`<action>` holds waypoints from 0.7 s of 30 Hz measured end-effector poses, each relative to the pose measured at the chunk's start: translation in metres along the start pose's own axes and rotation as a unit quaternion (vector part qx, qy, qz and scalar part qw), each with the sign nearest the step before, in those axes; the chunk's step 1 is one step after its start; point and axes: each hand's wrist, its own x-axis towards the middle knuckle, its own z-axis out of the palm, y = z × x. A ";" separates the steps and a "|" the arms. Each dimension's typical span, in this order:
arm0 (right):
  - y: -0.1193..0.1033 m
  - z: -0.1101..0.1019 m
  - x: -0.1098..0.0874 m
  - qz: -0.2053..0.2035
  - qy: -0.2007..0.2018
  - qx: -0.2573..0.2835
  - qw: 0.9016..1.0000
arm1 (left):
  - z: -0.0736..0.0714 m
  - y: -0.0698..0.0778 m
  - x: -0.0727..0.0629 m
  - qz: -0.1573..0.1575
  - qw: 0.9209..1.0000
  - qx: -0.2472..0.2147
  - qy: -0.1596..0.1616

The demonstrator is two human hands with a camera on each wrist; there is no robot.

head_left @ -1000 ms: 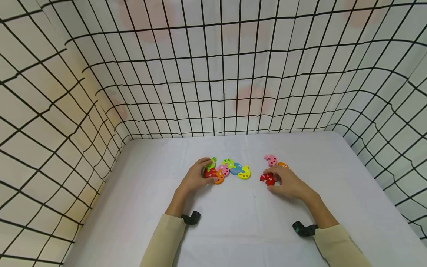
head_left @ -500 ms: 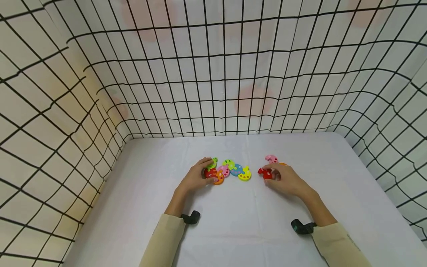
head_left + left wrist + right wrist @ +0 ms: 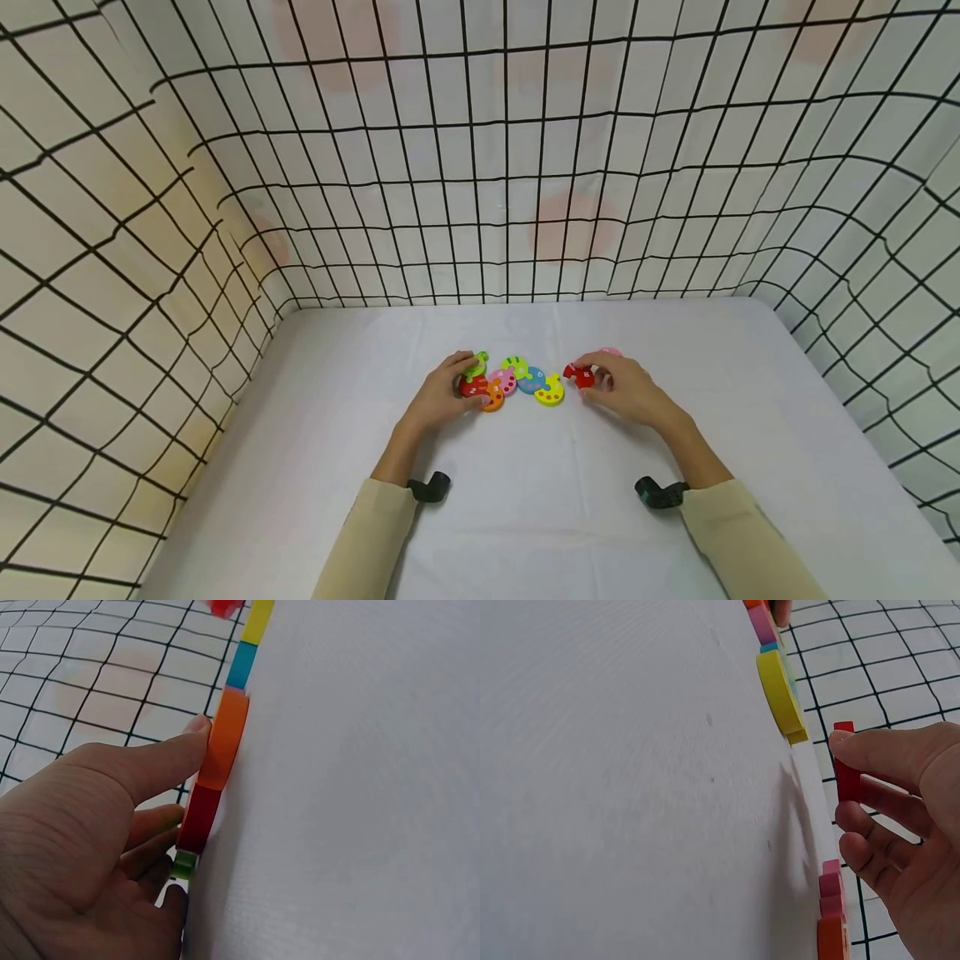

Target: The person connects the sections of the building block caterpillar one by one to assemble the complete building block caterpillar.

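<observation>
A joined row of numbered wooden puzzle pieces lies on the white-covered table: green (image 3: 479, 365), red (image 3: 472, 388), orange (image 3: 492, 399), pink (image 3: 505, 382), light green (image 3: 515, 366), blue (image 3: 532, 381) and yellow (image 3: 551, 391). My left hand (image 3: 438, 400) spans the left end of that row, its thumb against the orange piece's edge and its fingers round the green piece. Off the table, my right hand (image 3: 630, 390) pinches another red puzzle piece (image 3: 847, 769) between thumb and fingers, just right of the yellow end piece.
Behind and partly hidden by the right hand lie a pink piece (image 3: 611, 351) and an orange piece (image 3: 831, 941). Black wire mesh (image 3: 506, 179) stands along the back and sides of the table (image 3: 517, 517). Each wrist bears a small black camera (image 3: 430, 487).
My right hand has lifted the red puzzle piece and carried it left towards the yellow end of the row, turning it slightly. The left hand stays where it was.
</observation>
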 end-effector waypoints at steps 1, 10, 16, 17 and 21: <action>0.000 0.001 0.002 -0.001 -0.001 0.003 1.000 | 0.000 0.000 0.000 0.000 1.000 0.001 0.000; -0.005 0.010 0.022 -0.022 -0.023 -0.008 0.999 | 0.001 -0.004 0.001 0.006 1.000 0.003 0.009; -0.010 0.011 0.028 -0.025 -0.046 -0.026 0.998 | 0.002 -0.005 0.002 0.005 1.000 0.003 0.005; -0.010 0.011 0.029 -0.026 -0.049 -0.031 0.998 | 0.002 -0.005 0.002 0.004 1.000 0.002 0.004; -0.013 0.011 0.032 -0.031 -0.056 -0.043 0.997 | 0.002 -0.005 0.001 0.001 1.000 -0.003 0.003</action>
